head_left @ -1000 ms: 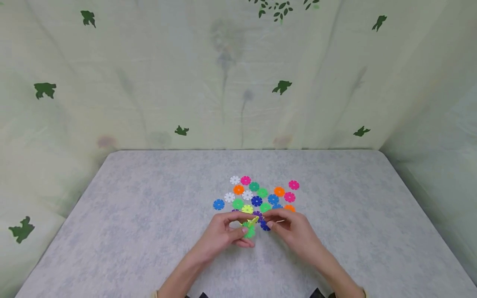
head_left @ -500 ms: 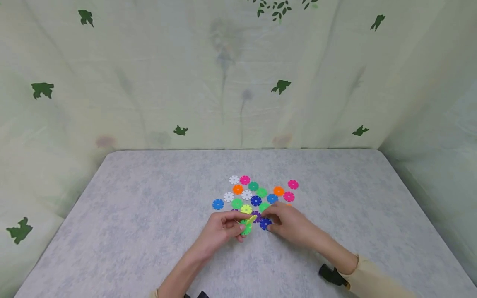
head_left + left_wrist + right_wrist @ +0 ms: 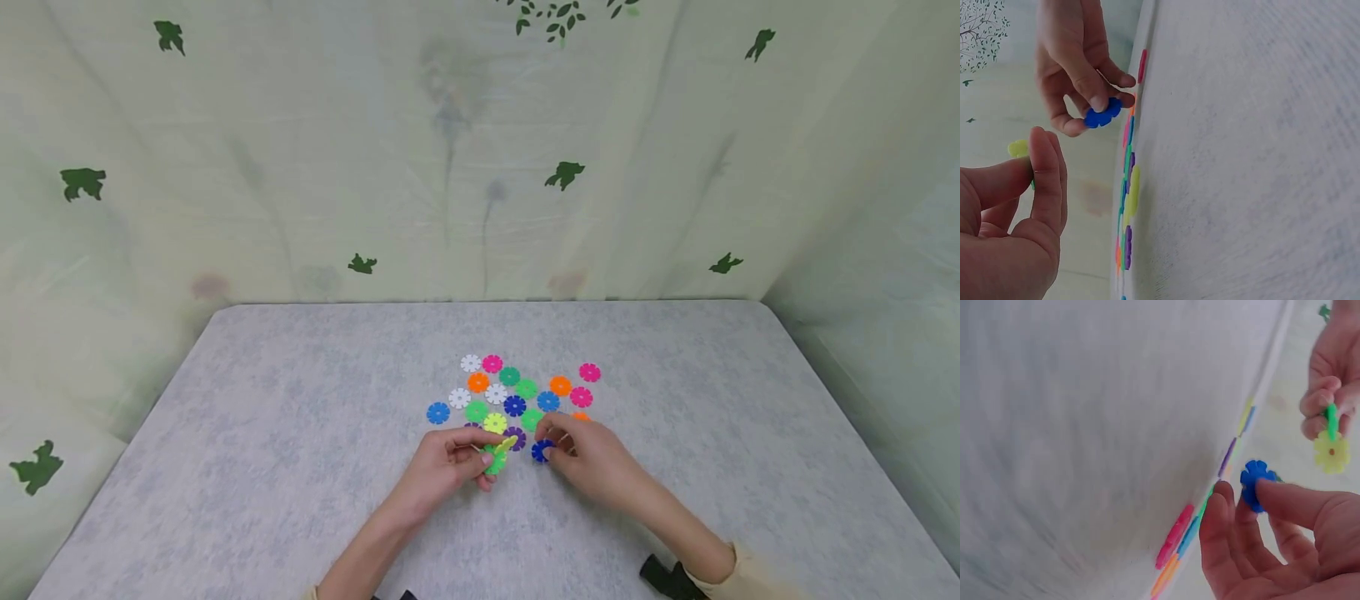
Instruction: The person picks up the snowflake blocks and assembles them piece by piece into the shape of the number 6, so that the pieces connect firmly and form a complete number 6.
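My left hand [image 3: 450, 467] pinches a green notched disc [image 3: 494, 461] between thumb and fingers. A yellow notched disc [image 3: 1332, 452] is slotted into it at an angle, its face showing in the right wrist view. To the right, my right hand [image 3: 592, 458] holds a dark blue notched disc [image 3: 542, 451] between thumb and fingers. That blue disc [image 3: 1103, 113] is raised above the table in the left wrist view, apart from the joined pair. Both hands are over the near side of the scattered discs.
Several flat notched discs lie spread on the grey table [image 3: 300, 433] beyond the hands, among them a pink disc [image 3: 590, 372], a light blue disc [image 3: 438, 413] and a purple disc [image 3: 514, 439]. A pale printed curtain [image 3: 420, 150] hangs behind the table.
My right hand has taken up the dark blue disc and drawn it slightly right. My left hand has shifted slightly left, still holding the joined green and yellow discs.
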`<state>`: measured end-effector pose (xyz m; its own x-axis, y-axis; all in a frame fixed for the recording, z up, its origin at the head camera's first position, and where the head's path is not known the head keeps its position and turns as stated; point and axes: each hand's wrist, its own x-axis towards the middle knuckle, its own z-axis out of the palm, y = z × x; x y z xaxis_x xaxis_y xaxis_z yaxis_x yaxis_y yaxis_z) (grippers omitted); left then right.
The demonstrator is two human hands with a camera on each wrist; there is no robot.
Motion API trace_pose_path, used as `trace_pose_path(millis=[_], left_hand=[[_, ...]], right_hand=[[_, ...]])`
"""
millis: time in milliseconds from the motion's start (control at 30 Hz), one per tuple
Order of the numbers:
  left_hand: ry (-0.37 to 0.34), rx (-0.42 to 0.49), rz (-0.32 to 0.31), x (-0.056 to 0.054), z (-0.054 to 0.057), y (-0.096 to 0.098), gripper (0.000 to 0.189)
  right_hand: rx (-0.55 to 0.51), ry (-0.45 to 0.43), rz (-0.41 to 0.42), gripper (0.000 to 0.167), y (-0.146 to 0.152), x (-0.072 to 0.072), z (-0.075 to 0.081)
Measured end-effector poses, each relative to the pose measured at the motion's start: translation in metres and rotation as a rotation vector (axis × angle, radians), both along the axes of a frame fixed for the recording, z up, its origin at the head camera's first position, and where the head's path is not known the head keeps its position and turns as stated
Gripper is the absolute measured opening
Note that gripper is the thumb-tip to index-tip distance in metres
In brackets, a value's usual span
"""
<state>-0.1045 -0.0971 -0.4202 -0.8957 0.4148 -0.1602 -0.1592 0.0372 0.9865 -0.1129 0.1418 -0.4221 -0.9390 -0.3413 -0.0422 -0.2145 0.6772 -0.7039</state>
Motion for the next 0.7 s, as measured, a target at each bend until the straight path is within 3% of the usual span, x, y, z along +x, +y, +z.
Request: trace_pose_path(millis=[200,467,700], left_hand=[[-0.03,0.014,-0.011,0.0,-0.001,0.001,0.025],[-0.011,-0.012,-0.022,0.001,0.0,0.003,0.021],[0.09,-0.043,-0.057,0.003,-0.001,0.005,0.021]], right_hand=[[-0.188,-0.015,-0.089,0.021,0.0,0.011,0.006],[-0.445,-0.077,-0.254,0.024,-0.009,0.021,0.013],[-0.502,-0.108,-0.238,0.02,-0.015,0.025,0.013]])
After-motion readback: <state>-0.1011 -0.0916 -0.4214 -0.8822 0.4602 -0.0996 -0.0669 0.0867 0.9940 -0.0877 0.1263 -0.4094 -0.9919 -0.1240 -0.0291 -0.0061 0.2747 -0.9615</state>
